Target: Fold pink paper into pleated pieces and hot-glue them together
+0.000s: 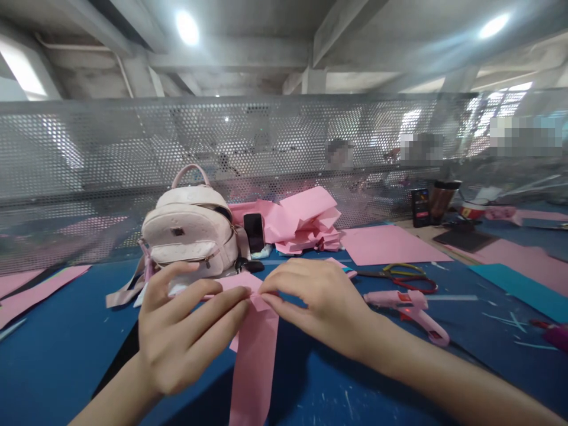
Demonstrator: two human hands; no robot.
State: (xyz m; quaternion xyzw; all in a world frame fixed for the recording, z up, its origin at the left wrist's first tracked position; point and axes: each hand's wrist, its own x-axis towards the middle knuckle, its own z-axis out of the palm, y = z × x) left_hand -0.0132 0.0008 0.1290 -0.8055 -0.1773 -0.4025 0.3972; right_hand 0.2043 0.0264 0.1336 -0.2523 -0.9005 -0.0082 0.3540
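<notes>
Pink paper strip (255,361), in front of the backpack (190,234), hanging toward the viewer over the blue table (57,349). Left hand (177,331) and right hand (319,307) meet at its upper end, the fingers (222,302) of both closed in a pinch on the fold. Judged risk: uneven pull between the 2 pinches could skew the crease or tear the thin paper. Strip: matte, flat below, creased on top. Right of the backpack: glue gun (412,307), scissors (403,277); leaning against it, 1 phone (254,232).

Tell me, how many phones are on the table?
2. The first phone leans against the pink backpack, left of the crumpled pink paper. The second phone stands back on the right, beside a dark cup. Others may be hidden under paper.
</notes>
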